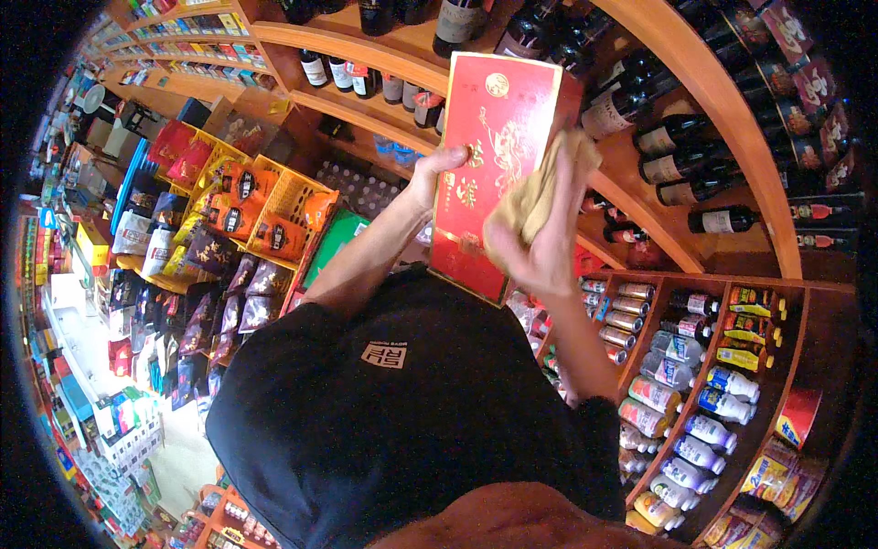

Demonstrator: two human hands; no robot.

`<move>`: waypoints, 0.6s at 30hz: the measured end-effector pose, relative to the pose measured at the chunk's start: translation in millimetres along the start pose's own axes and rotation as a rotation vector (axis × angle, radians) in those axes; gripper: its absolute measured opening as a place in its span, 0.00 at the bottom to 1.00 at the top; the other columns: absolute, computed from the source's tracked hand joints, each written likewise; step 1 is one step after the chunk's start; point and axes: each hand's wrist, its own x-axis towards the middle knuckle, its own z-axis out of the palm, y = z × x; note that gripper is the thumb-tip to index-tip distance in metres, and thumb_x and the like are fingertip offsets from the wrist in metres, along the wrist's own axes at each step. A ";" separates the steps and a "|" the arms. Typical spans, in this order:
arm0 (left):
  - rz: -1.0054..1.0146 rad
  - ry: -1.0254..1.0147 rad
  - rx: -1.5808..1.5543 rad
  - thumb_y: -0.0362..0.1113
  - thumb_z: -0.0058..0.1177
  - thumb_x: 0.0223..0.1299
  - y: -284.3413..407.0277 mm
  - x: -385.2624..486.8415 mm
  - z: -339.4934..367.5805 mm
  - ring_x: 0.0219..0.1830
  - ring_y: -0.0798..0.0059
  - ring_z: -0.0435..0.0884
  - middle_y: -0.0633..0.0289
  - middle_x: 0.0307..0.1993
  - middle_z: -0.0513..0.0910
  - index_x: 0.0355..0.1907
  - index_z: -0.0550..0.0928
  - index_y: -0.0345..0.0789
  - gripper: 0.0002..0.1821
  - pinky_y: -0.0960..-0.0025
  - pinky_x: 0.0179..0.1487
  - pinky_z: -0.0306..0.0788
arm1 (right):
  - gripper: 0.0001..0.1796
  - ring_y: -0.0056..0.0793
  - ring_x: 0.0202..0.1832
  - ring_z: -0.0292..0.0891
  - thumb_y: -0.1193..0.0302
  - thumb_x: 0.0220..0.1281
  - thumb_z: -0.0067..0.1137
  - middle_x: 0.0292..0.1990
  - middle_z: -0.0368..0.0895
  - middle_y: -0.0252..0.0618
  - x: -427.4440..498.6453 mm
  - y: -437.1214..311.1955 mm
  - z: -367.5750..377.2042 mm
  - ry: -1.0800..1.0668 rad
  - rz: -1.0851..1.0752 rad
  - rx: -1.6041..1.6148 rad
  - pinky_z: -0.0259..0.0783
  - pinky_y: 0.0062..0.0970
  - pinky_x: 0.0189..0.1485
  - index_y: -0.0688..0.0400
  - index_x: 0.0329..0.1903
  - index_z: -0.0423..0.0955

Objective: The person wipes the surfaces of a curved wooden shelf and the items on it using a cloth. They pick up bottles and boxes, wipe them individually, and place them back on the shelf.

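Observation:
A tall red cardboard gift box (488, 137) with gold printing and gold edges is held up in front of my chest. My left hand (436, 173) grips its left edge, the thumb lying across the printed front. On the opposite side my right hand (542, 240) holds a tan cloth (542, 192) bunched against the box's right edge and front. The right hand and cloth are somewhat blurred. Part of the box's right side is hidden behind them.
Wooden shelves (370, 51) with wine bottles (610, 113) rise close behind the box. Bottled drinks (686, 453) fill a rack at the right. Yellow baskets (274, 213) of snack packets stand at the left, near my left forearm. A lit glass counter (75, 329) lies farther left.

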 end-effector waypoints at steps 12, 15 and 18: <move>0.352 0.096 0.190 0.43 0.65 0.49 6.1 14.9 21.0 0.58 0.56 0.82 0.49 0.59 0.79 0.72 0.64 0.32 0.46 0.53 0.65 0.76 | 0.43 0.36 0.68 0.66 0.48 0.74 0.52 0.66 0.68 0.45 68.2 58.5 10.4 0.163 0.296 0.560 0.60 0.34 0.72 0.64 0.78 0.53; 0.355 0.034 0.080 0.37 0.64 0.53 19.7 18.8 15.7 0.57 0.61 0.82 0.50 0.58 0.79 0.71 0.62 0.32 0.43 0.57 0.61 0.79 | 0.41 0.36 0.67 0.68 0.51 0.77 0.50 0.64 0.71 0.46 0.4 73.5 22.9 0.052 0.595 0.694 0.65 0.35 0.69 0.61 0.80 0.48; 0.359 0.098 0.177 0.41 0.64 0.52 26.8 20.3 14.0 0.55 0.61 0.83 0.51 0.57 0.80 0.70 0.64 0.30 0.43 0.57 0.60 0.80 | 0.41 0.36 0.71 0.66 0.51 0.78 0.48 0.71 0.66 0.45 -65.8 103.9 35.2 0.088 0.720 0.763 0.67 0.37 0.69 0.58 0.81 0.46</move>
